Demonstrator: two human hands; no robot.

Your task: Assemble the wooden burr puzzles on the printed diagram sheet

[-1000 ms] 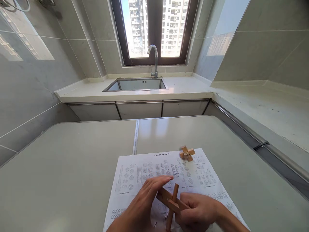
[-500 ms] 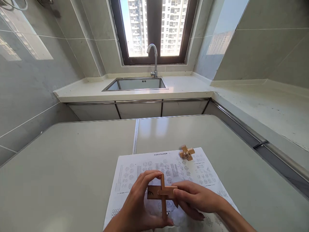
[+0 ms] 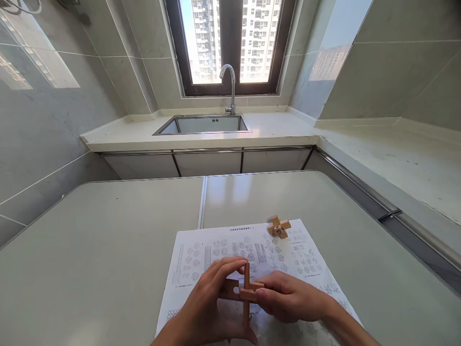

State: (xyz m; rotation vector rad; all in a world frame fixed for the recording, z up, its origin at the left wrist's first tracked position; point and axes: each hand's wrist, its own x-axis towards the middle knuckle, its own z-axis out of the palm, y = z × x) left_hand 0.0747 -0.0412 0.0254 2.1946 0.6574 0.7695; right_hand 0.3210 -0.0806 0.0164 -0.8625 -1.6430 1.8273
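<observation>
My left hand (image 3: 212,302) grips a partly joined wooden interlocking puzzle (image 3: 246,307), its fingertips at the top of the upright flat piece and its thumb at the bottom. A flat wooden piece with a hole in it crosses behind toward the left palm. My right hand (image 3: 288,295) pinches the right end of a short crosswise piece (image 3: 248,294) of the same puzzle. Beneath both hands lies a printed sheet (image 3: 216,235) with rows of small diagrams. On its far right corner rests an assembled wooden burr puzzle (image 3: 278,227) with marks on it.
The sheet lies on a pale table (image 3: 108,250) with a seam down its middle. Beyond its far edge run a white counter (image 3: 273,125), a sink (image 3: 201,132) and a tap (image 3: 232,91) under a window. A ledge (image 3: 403,154) borders the right side.
The puzzle has shifted slightly right and turned between my hands. A hole in the flat piece now shows, and my right fingers have drawn in closer around the crosswise piece.
</observation>
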